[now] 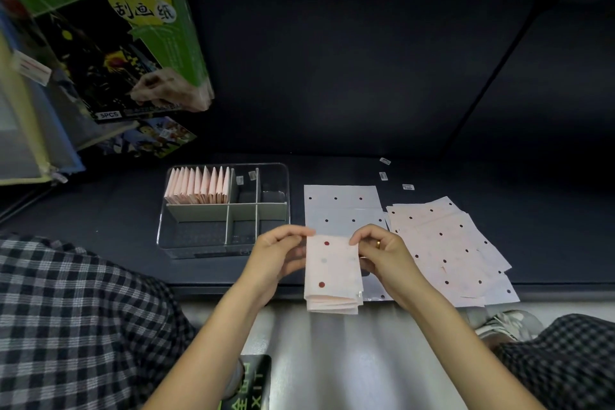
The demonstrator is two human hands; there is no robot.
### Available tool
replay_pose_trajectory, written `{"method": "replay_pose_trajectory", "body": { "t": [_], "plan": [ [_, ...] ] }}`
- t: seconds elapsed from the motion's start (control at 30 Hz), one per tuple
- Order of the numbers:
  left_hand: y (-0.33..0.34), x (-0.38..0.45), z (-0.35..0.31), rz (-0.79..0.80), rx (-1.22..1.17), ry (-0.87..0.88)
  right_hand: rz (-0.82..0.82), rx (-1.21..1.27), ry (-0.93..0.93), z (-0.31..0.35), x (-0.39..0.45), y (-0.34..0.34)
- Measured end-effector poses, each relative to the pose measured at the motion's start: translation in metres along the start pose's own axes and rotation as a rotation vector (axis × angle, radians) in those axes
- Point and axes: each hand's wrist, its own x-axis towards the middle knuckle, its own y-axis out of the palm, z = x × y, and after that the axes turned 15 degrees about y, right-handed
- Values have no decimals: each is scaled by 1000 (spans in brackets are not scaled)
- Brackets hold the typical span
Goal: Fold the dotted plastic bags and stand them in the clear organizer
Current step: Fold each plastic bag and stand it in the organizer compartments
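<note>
A pale pink dotted bag [332, 271], folded into a narrow layered strip, hangs over the shelf's front edge. My left hand [278, 253] pinches its top left corner and my right hand [382, 251] pinches its top right corner. Behind it one flat dotted bag [342, 208] lies spread on the dark shelf. A loose pile of unfolded dotted bags [449, 243] spreads out to the right. The clear organizer [186, 243] sits left of my hands, with several folded pink bags [199, 186] standing in its back left compartment.
A green boxed craft set [109, 27] leans at the back left above other packages [149, 140]. Small labels [384, 175] lie on the dark shelf [332, 170] behind the bags. My checked trouser legs [83, 319] flank the pale floor below.
</note>
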Motion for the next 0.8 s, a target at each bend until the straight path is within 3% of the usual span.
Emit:
{"method": "replay_pose_trajectory", "body": {
  "t": [0.27, 0.33, 0.4, 0.57, 0.67, 0.8],
  "plan": [
    [7, -3, 6, 30, 37, -184, -53, -116, -85, -3, 0, 3],
    [7, -3, 7, -13, 109, -117, -48, -122, -61, -2, 0, 4],
    [5, -3, 7, 10, 342, 37, -48, -166, -55, 1, 0, 5],
    [5, -7, -1, 373, 1053, 376, 147, -717, -100, 2, -2, 7],
    [3, -4, -13, 429, 1042, 428, 93, -859, -98, 0, 2, 14],
    [-18, 15, -38, 537, 1032, 341, 93, -625, -34, 7, 7, 23]
  ]
}}
